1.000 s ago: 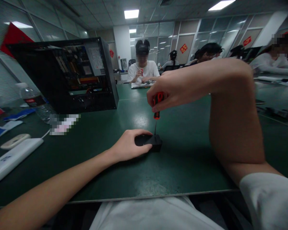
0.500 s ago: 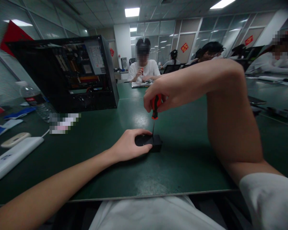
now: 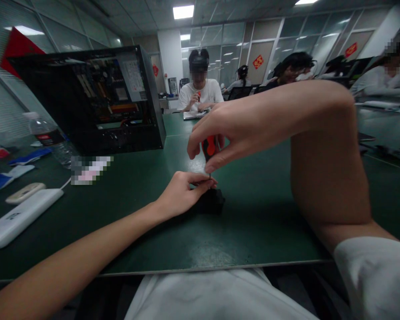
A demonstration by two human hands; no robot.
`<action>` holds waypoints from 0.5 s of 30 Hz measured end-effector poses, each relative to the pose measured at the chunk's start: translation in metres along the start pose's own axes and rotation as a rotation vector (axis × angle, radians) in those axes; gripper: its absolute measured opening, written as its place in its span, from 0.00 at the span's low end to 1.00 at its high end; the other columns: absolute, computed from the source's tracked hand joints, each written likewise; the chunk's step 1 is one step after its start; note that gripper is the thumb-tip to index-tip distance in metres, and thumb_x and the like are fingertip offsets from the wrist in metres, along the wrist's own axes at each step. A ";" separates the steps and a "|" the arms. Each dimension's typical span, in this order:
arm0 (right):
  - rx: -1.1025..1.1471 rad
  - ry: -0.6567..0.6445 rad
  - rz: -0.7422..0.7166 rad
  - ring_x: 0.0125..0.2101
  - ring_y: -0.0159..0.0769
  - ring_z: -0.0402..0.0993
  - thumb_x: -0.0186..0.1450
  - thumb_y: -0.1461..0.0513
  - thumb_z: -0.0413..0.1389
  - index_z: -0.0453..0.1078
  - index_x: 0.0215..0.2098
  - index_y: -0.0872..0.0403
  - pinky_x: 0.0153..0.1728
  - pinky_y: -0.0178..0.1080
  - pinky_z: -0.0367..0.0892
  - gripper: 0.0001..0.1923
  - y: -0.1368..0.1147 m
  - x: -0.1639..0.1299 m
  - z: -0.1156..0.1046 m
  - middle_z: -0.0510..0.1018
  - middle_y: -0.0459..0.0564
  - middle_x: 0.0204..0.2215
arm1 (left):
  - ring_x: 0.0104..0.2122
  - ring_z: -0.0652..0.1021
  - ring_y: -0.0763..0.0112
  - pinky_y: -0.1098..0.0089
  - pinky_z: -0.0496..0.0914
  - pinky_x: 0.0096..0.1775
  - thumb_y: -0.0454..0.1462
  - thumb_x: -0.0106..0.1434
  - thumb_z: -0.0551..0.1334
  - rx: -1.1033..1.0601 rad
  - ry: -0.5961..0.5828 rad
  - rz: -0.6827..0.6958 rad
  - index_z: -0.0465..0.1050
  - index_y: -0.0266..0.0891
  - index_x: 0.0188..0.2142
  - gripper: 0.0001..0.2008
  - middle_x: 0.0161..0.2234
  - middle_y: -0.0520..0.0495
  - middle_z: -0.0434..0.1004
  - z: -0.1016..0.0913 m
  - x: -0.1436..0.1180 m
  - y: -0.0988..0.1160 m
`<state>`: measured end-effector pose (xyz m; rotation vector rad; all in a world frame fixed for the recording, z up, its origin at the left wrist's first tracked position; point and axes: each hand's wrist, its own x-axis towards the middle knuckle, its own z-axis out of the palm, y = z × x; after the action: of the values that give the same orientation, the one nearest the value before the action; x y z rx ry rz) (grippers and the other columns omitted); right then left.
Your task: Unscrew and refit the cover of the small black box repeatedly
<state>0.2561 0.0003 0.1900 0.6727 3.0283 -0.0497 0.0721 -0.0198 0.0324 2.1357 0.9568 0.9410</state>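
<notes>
Two hands at frame centre | right hand [image 3: 240, 129] grips red-handled screwdriver [image 3: 210, 146] upright | left hand [image 3: 183, 195] fingers pinched at its tip | small black block [image 3: 211, 202] beneath, on green table [image 3: 253, 222]

No text can be read for certain. The white sticker [image 3: 132, 76] inside the open PC case [image 3: 96, 100] carries fine print too small to make out. The water bottle [image 3: 48, 140] wears a dark label with a red band, its wording blurred. 3 red diamond signs [image 3: 258, 61] hang on the glass walls, each with a gold character that looks like 福, though too small to be sure. A faint mark on the white power bank [image 3: 18, 215] is illegible, and the pixelated patch [image 3: 90, 169] on the table [image 3: 253, 213] hides whatever it covers.
</notes>
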 end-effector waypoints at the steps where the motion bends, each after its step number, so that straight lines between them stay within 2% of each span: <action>1: -0.029 0.014 0.012 0.30 0.25 0.71 0.68 0.49 0.57 0.78 0.49 0.54 0.33 0.33 0.60 0.21 -0.001 -0.001 0.001 0.81 0.44 0.35 | 0.39 0.84 0.62 0.67 0.75 0.44 0.38 0.69 0.62 0.004 0.011 -0.003 0.84 0.37 0.39 0.11 0.38 0.47 0.87 0.000 0.000 -0.001; 4: -0.101 0.084 0.058 0.24 0.24 0.67 0.70 0.44 0.51 0.77 0.49 0.53 0.29 0.34 0.57 0.25 -0.002 -0.002 0.002 0.80 0.44 0.30 | 0.38 0.84 0.63 0.68 0.74 0.42 0.39 0.68 0.64 0.029 0.060 -0.013 0.84 0.38 0.38 0.10 0.37 0.47 0.87 0.001 -0.003 -0.003; 6: -0.114 0.128 0.105 0.24 0.25 0.67 0.69 0.42 0.52 0.77 0.49 0.54 0.29 0.35 0.56 0.27 -0.003 -0.003 0.003 0.79 0.45 0.27 | 0.37 0.84 0.63 0.67 0.74 0.41 0.39 0.67 0.65 0.040 0.076 -0.021 0.85 0.38 0.37 0.09 0.37 0.47 0.87 0.001 -0.004 -0.003; 10: -0.061 0.143 0.206 0.27 0.26 0.68 0.69 0.45 0.55 0.79 0.38 0.57 0.32 0.35 0.56 0.24 -0.004 -0.005 0.004 0.77 0.45 0.24 | 0.34 0.83 0.64 0.69 0.72 0.37 0.39 0.66 0.67 0.061 0.090 -0.028 0.85 0.38 0.36 0.08 0.35 0.48 0.87 0.003 -0.005 -0.004; 12: -0.052 0.119 0.181 0.27 0.25 0.66 0.69 0.49 0.55 0.78 0.37 0.57 0.31 0.35 0.55 0.20 -0.004 -0.007 0.003 0.76 0.43 0.23 | 0.32 0.83 0.65 0.69 0.72 0.36 0.39 0.66 0.67 0.067 0.100 -0.025 0.85 0.38 0.35 0.08 0.33 0.48 0.87 0.003 -0.004 -0.004; 15: -0.057 0.035 0.073 0.28 0.23 0.66 0.68 0.52 0.57 0.78 0.41 0.56 0.31 0.34 0.55 0.16 -0.001 -0.010 0.000 0.78 0.39 0.27 | 0.28 0.81 0.67 0.70 0.70 0.32 0.40 0.64 0.68 0.077 0.112 0.003 0.85 0.36 0.33 0.09 0.30 0.48 0.85 0.002 -0.003 -0.003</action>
<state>0.2653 -0.0046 0.1903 0.7871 3.0223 0.0517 0.0710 -0.0210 0.0282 2.1677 1.0605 1.0505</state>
